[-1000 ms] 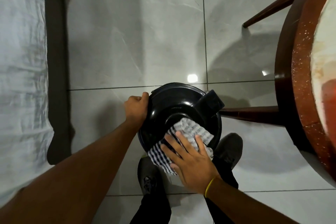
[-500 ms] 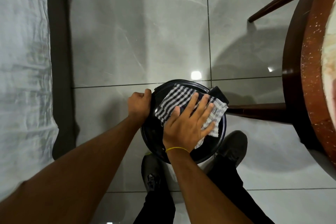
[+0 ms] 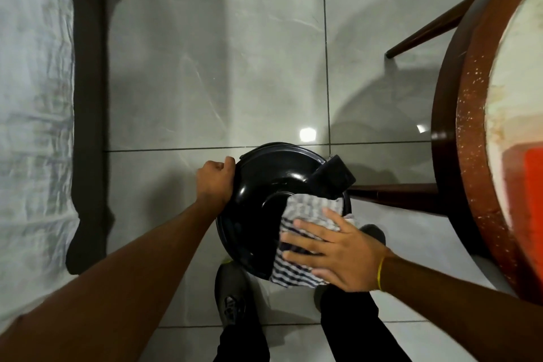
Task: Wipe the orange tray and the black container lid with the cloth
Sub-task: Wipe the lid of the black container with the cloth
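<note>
While you stand over the tiled floor (image 3: 205, 67) with the bed (image 3: 32, 97) on your left and the round worktop (image 3: 470, 156) on your right, you are in the lid-wiping step, and the black container lid (image 3: 264, 200) is held in the air in front of you, above your shoes (image 3: 230, 297), not resting on anything. It is round, so it has no real long axis; its glossy domed face is turned up toward you, and the one feature that gives it a direction, the blocky black tab (image 3: 333, 178) on the rim, points away from you and to the right, toward the worktop. The orange tray (image 3: 529, 182) lies on that worktop at the far right, only a corner of it in view, well apart from the lid; whether it has been wiped cannot be told from here. Your left hand (image 3: 216, 179) has its grip clenched on the lid's left rim, fingers curled under the edge. Your right hand (image 3: 332, 253) lies flat and spread, pressing the checked cloth (image 3: 308, 220) onto the near right part of the lid, with some cloth hanging off the near edge; that grip is released, a press rather than a grasp. For the next move, I judge you need to sweep the cloth across the bare left and far parts of the dome and around the tab, keeping the left hand firm so the lid does not tip under the pressure.
</note>
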The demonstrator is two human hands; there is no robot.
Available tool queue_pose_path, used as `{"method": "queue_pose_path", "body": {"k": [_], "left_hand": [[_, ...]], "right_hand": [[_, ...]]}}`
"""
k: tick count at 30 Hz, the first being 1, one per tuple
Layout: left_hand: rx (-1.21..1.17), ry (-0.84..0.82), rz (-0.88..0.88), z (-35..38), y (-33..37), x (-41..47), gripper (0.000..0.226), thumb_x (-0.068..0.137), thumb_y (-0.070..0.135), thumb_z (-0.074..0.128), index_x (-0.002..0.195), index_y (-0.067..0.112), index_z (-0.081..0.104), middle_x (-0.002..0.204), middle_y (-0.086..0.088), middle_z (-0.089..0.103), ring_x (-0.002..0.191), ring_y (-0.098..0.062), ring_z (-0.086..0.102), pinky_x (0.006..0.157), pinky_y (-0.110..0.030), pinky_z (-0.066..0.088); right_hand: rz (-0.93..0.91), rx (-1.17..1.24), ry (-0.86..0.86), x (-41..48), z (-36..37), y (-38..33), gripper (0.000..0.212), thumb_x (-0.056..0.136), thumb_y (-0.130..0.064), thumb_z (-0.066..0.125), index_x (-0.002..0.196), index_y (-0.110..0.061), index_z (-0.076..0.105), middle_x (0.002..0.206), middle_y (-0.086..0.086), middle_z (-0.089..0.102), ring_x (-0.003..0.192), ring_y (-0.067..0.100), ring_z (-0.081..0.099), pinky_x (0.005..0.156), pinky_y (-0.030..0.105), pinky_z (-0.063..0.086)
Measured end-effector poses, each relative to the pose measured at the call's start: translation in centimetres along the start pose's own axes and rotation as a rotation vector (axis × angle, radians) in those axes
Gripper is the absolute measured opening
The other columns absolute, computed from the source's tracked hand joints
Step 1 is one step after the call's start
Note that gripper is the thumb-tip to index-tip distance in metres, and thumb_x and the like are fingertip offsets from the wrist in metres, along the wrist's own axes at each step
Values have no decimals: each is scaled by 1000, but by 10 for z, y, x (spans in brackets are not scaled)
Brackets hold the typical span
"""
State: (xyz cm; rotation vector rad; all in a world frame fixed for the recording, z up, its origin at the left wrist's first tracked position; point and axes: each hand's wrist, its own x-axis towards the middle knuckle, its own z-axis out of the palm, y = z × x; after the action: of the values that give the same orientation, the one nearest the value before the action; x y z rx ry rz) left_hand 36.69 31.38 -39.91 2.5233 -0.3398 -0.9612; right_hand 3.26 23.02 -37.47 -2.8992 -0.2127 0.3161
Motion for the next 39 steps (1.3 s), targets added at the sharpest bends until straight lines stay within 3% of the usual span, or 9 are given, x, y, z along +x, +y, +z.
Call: {"method": "queue_pose_path", "body": {"k": [8, 19, 22, 25, 28, 30, 34, 37, 39], "left_hand": [[5, 51, 4, -1, -1, -3, 55, 94, 34, 49, 48, 12, 31, 45, -1, 28, 46, -22, 27, 46, -36, 27], [-22, 89, 7, 4, -8, 0, 56, 93, 39, 48, 46, 10, 38, 46, -4, 36, 47, -24, 32, 50, -38, 33], [-42, 116, -21, 3, -9, -1, 54, 91, 38, 49, 46, 12, 34, 46, -3, 33, 47, -23, 29, 51, -39, 32], [-47, 161, -39, 1, -6, -4, 53, 89, 38, 50, 46, 14, 32, 45, 0, 29, 45, -21, 27, 49, -37, 31], [-71, 155, -55, 2, -5, -6, 51, 87, 38, 52, 45, 15, 34, 44, 2, 30, 44, -20, 28, 47, -33, 31], [-80, 156, -59, 3, -5, -6, 51, 87, 36, 53, 45, 14, 35, 44, 2, 30, 44, -20, 28, 48, -32, 31], [-68, 160, -23, 4, -6, -5, 52, 90, 31, 51, 45, 13, 32, 44, 1, 26, 45, -19, 24, 48, -34, 28], [-51, 157, -3, 4, -6, -5, 53, 92, 31, 50, 47, 12, 31, 47, -1, 26, 47, -20, 23, 49, -36, 27], [-39, 160, 15, 4, -5, -4, 52, 93, 31, 50, 48, 11, 33, 49, -4, 28, 47, -20, 24, 50, -38, 28]], "right_hand": [[339, 3, 64, 0, 14, -48, 84, 105, -68, 44, 174, -33, 15, 185, 1, 6, 170, 34, -1, 128, 75, -5], [417, 155, 131, 95, -17, -51, 77, 108, -62, 38, 174, -25, 20, 184, 4, 9, 170, 33, 5, 126, 75, 8], [675, 214, 214, 127, -31, -37, 75, 107, -57, 44, 172, -27, 24, 183, 2, 14, 170, 30, 9, 127, 73, 18], [1119, 308, 319, 146, -40, -29, 70, 110, -54, 40, 173, -27, 25, 183, 2, 16, 170, 29, 11, 130, 69, 10], [1550, 408, 417, 160, -48, -27, 67, 112, -54, 33, 172, -25, 25, 183, 1, 19, 170, 30, 13, 128, 70, 19], [1664, 458, 449, 171, -53, -28, 66, 112, -52, 33, 172, -26, 25, 182, 1, 19, 169, 31, 14, 126, 72, 22], [1537, 444, 401, 172, -49, -30, 69, 109, -54, 37, 172, -28, 26, 183, 2, 17, 169, 35, 12, 124, 76, 16], [1070, 351, 301, 147, -38, -23, 77, 105, -60, 41, 173, -29, 21, 184, 2, 12, 170, 37, 7, 121, 82, 5], [744, 256, 218, 126, -35, -10, 82, 102, -65, 42, 173, -29, 20, 184, 2, 9, 170, 37, 5, 118, 88, 11]]}}
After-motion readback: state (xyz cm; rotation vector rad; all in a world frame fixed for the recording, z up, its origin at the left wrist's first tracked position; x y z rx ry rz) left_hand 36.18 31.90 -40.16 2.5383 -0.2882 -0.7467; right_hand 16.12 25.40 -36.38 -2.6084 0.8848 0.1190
